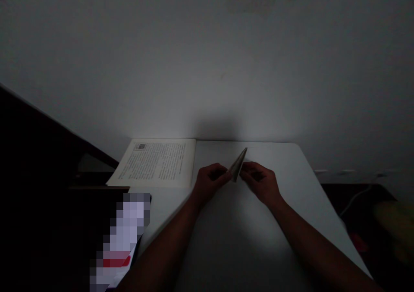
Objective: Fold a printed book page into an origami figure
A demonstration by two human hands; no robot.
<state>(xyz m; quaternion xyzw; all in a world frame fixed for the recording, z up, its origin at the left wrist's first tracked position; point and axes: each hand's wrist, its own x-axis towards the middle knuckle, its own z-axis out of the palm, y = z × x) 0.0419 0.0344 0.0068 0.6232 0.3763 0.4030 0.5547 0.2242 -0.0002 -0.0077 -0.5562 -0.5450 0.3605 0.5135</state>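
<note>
Between my two hands stands a small folded piece of paper, narrow and pointed at the top, held up over the white table. My left hand pinches its left side near the lower edge between thumb and fingers. From the other side, my right hand grips it with curled fingers; the fingertips are partly hidden behind the paper. The light is dim, so the folds are hard to make out.
A printed page or open book lies at the table's back left corner. A lit, pixelated phone-like screen is at the left edge. The white table meets a grey wall. A cable runs at the right.
</note>
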